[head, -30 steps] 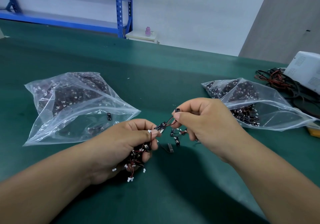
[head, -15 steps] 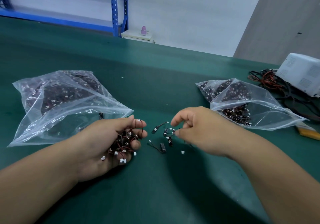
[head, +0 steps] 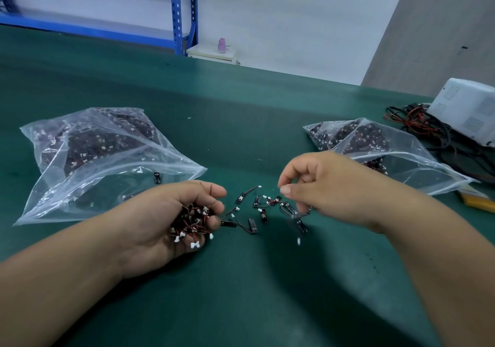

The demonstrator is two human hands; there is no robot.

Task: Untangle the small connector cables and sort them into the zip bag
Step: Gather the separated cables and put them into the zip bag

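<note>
Moved: right grip (head: 329, 188) has lifted slightly off the loose cables (head: 258, 203); left grip (head: 166, 220) unchanged.
Left grip: fingers curled round tangled cable bundle (head: 191, 222).
Right grip: fingers curled; blurred cable (head: 301, 224) under fingertips, can't tell if held.
Loose cables: on counter (head: 241, 306), between the hands.
Zip bags: left bag (head: 107, 159) and right bag (head: 396, 164), both part-filled with cables, flanking the hands.

Open mat (head: 241, 137) between left bag (head: 107, 175) and right bag (head: 401, 164); loose cables (head: 254, 212) mid-gap; cords (head: 417, 129) far right
</note>
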